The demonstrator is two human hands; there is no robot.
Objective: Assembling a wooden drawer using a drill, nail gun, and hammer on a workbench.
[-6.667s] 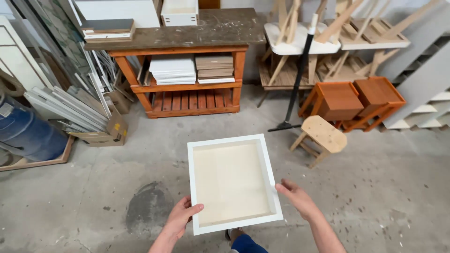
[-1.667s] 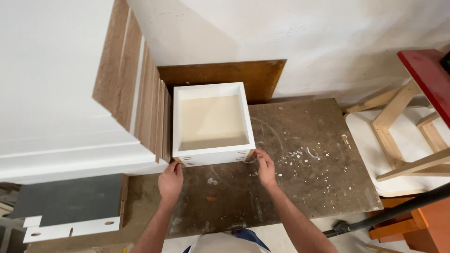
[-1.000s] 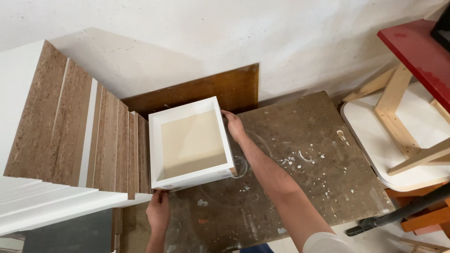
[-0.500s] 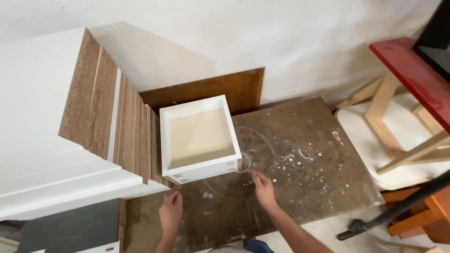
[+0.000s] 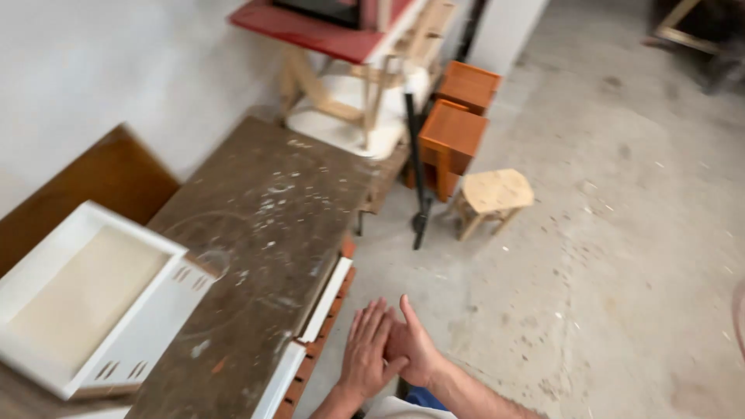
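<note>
Both hands have left the white drawer box [image 5: 93,299], left hand [image 5: 368,358] and right hand [image 5: 414,348] now pressed together, open and empty, beyond the workbench [image 5: 264,233] edge. Drawer box rests on the workbench's left end; small wooden stool [image 5: 493,198] stands well apart on the concrete floor [image 5: 605,256].

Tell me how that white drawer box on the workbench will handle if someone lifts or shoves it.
The white drawer box looks like rigid panels, so probably stiff, not floppy. It is open and empty, so likely light for its size. Flat-bottomed on the worn benchtop, it should slide rather than roll or tip.

No packages, labels, signs or screens can be seen here
</note>
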